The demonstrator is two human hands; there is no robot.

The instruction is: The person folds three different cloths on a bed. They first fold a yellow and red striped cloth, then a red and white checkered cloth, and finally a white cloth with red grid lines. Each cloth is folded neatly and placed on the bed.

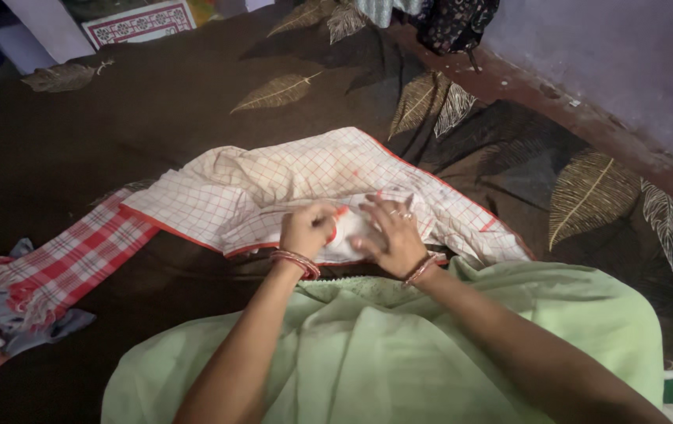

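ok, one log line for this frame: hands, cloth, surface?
left hand: pinching checked cloth | right hand: flat on cloth | cloth: rumpled, red-edged, on brown leaf-print cover

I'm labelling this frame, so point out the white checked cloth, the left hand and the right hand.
white checked cloth (289, 177): head view, on its flat upper part beyond the hands.
left hand (307, 229): head view, on the back of the hand.
right hand (391, 235): head view, on the back of the hand.

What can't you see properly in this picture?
Head view only:
- Cloth under the hands: covered by the left hand and right hand.
- Left hand's fingertips: curled under, so its grip is unclear.
- Red checked cloth: partly in shadow.
- Dark cloth: cut off by the top edge.
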